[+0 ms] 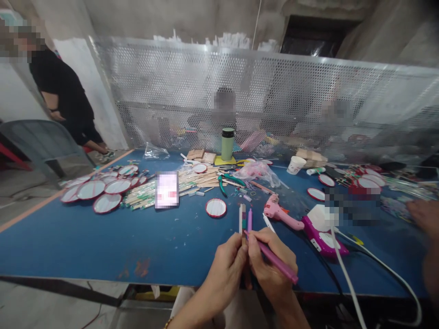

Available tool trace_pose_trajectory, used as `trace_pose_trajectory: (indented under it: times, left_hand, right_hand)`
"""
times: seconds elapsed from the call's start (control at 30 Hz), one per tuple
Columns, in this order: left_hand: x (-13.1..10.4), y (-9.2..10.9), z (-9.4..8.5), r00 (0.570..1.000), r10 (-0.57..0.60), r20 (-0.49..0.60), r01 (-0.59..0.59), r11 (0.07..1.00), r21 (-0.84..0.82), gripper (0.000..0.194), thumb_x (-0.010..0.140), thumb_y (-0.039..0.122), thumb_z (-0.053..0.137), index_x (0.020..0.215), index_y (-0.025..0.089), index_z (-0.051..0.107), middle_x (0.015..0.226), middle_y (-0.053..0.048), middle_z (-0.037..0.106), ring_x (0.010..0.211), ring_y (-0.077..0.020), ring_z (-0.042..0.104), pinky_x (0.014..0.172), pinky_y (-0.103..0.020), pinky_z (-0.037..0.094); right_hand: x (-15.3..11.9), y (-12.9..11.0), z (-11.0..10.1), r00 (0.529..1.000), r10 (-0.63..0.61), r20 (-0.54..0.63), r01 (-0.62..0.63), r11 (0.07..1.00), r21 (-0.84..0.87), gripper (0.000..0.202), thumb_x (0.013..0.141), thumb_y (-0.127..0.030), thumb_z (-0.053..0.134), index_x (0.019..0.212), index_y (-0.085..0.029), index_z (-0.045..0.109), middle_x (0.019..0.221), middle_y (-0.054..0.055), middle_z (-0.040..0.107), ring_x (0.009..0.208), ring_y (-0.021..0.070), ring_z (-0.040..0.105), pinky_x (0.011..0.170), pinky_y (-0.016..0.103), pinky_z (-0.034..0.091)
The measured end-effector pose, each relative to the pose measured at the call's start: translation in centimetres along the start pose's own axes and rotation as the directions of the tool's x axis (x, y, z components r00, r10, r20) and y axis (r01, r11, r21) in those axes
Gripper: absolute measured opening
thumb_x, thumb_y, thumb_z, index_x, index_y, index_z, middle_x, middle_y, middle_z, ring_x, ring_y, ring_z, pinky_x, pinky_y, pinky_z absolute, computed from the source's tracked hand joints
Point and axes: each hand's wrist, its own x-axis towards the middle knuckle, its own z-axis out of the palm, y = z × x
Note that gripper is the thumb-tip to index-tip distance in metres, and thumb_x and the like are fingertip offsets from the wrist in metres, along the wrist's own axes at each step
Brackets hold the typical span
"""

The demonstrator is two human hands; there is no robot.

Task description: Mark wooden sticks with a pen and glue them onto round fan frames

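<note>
Head view, lower centre: left hand (227,261) pinches slim sticks (241,220); right hand (270,262) grips pink pen (278,263), tip close by. Pen-work, seemingly; wants steadiness.

And it's blue all across the tabletop (164,256), with a rusty orange-brown stain (141,268) near the front! Over it, the pen (277,263) flashes magenta-pink, the held strips (242,219) pale with bands of purple and green. Pink again on the glue gun (283,216), vivid magenta on the box (317,240)! White discs (91,189) ringed in red, pale sticks (140,196) tipped green, a soft green bottle (227,147) capped black, and behind, a silvery-grey screen (164,82) dotted all over in a regular pattern!
</note>
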Motion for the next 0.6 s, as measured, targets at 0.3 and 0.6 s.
trace_pose_trajectory:
  times: [0.3, 0.6]
  left_hand:
    - [-0.08, 0.12, 0.01, 1.000, -0.012, -0.006, 0.012, 1.000, -0.005, 0.048, 0.090, 0.067, 0.046, 0.083, 0.019, 0.045, 0.053, 0.007, 0.049, 0.041, -0.0077, 0.048, 0.040, -0.017, 0.034]
    - [-0.04, 0.15, 0.04, 1.000, 0.004, -0.011, -0.004, 1.000, -0.016, 0.046, 0.091, 0.064, 0.046, 0.081, 0.020, 0.045, 0.053, 0.006, 0.050, 0.041, -0.0077, 0.048, 0.040, -0.017, 0.034]
  right_hand:
    - [0.01, -0.14, -0.15, 1.000, -0.002, -0.006, 0.002, 1.000, 0.017, 0.011, 0.090, -0.013, 0.060, 0.083, -0.019, 0.065, 0.065, -0.002, 0.065, 0.054, 0.0095, 0.062, 0.054, 0.019, 0.050]
    - [0.10, -0.32, -0.42, 1.000, 0.006, -0.018, -0.006, 1.000, 0.021, 0.013, 0.090, -0.013, 0.059, 0.080, -0.019, 0.064, 0.063, -0.002, 0.064, 0.052, 0.0101, 0.062, 0.051, 0.020, 0.050]
